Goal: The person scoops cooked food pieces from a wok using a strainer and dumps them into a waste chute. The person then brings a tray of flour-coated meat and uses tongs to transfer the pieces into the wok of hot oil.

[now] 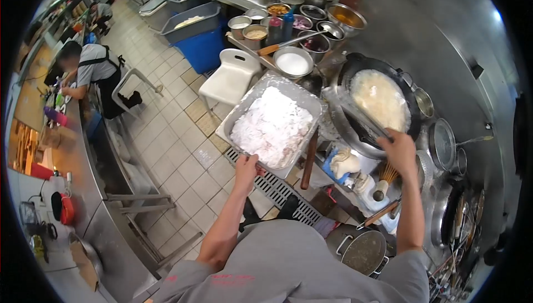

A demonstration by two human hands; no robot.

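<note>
My left hand (247, 171) is closed on the near edge of a rectangular metal tray (226, 131). White, powder-coated pieces (272, 122) fill much of the tray. Over at the wok, my right hand (398, 147) grips a long metal utensil (363, 115), whose far part reaches over the wok's left side. Pale, bubbling food or liquid (380, 100) lies in the dark wok (355, 65). A wooden handle (311, 161) sticks out beside the tray's right side.
Bowls of ingredients, including one of white powder (294, 63), crowd the counter ahead. A white stool (230, 75) stands beyond the tray. Below my right arm are a bamboo brush (387, 178) and a pot (363, 253). A person (97, 67) sits at the left counter.
</note>
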